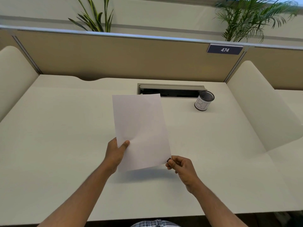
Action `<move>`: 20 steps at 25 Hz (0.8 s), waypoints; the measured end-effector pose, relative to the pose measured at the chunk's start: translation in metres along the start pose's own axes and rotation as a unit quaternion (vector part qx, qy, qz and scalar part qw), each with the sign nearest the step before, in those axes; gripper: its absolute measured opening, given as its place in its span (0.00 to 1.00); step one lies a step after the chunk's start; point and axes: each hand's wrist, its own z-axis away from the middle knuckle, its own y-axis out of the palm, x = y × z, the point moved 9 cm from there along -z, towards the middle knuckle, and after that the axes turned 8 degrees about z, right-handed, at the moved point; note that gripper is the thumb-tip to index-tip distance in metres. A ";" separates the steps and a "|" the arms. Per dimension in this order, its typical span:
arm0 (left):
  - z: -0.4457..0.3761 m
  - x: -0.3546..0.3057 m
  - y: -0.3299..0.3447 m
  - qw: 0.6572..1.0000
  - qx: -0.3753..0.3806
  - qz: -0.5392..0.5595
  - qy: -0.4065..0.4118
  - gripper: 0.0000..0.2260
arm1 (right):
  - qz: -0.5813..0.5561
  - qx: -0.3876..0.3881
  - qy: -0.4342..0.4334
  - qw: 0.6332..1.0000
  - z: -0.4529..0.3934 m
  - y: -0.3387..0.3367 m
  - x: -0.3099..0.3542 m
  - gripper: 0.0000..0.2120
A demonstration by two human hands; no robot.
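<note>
Paper (141, 130), one blank white sheet, is held up above the surface (57, 128) at frame centre. Left hand (115, 154) pinches its lower left edge with the thumb on top; right hand (180, 167) pinches the lower right corner. Mesh cup (204, 100) stands at upper right.

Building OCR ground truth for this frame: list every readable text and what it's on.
"474": white digits on the dark blue sign at the top of the partition.
"BI": handwritten on the white label round the mesh cup; any more letters are out of sight.
The sheet of paper, held by the left hand and right hand, shows no text.
</note>
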 end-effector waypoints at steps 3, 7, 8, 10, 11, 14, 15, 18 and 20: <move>-0.005 -0.003 -0.002 1.000 -0.005 0.005 0.002 0.12 | 0.003 0.037 0.020 0.999 -0.001 0.004 -0.003 0.10; -0.012 -0.006 -0.007 1.000 -0.010 0.015 0.002 0.12 | -0.046 0.061 0.039 0.996 -0.003 0.001 -0.012 0.15; -0.013 -0.005 -0.007 1.000 -0.011 0.017 0.001 0.13 | -0.061 0.057 0.046 0.995 -0.005 -0.002 -0.015 0.16; -0.016 -0.003 -0.008 1.000 -0.012 0.020 -0.001 0.13 | -0.048 0.035 0.055 0.997 -0.010 -0.010 -0.024 0.14; -0.017 -0.002 -0.008 1.000 -0.014 0.021 -0.003 0.13 | -0.018 0.017 0.055 0.998 -0.013 -0.015 -0.027 0.13; -0.020 0.001 -0.008 1.000 -0.018 0.021 -0.010 0.15 | 0.148 -0.093 0.038 0.984 -0.023 -0.039 -0.028 0.15; -0.020 0.002 -0.007 1.000 -0.018 0.023 -0.011 0.15 | 0.217 -0.126 0.023 0.968 -0.025 -0.046 -0.025 0.16; -0.021 0.004 -0.006 0.999 -0.017 0.027 -0.015 0.14 | 0.360 -0.155 0.012 0.920 -0.033 -0.056 -0.019 0.19; -0.021 0.004 -0.005 0.999 -0.016 0.027 -0.018 0.14 | 0.402 -0.170 0.022 0.899 -0.038 -0.061 -0.020 0.18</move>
